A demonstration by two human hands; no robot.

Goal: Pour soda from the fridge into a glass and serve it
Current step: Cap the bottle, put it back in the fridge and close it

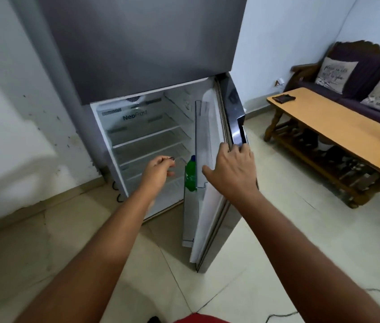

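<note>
A grey fridge [142, 47] stands ahead with its lower door [210, 173] swung open to the right. Its white shelves hold nothing that I can see. A green soda bottle [191, 174] with a blue cap stands in the door's rack, partly hidden by the clear rack wall. My right hand [229, 169] grips the door's outer edge. My left hand [158, 171] reaches into the fridge opening, fingers loosely curled and holding nothing, a short way left of the bottle. No glass is in view.
A long wooden coffee table [338, 134] stands at the right, with a dark small object [284, 98] on its far end and a yellow thing at the frame's edge. A dark sofa with two cushions [336, 74] sits behind it. Cables lie on the tiled floor.
</note>
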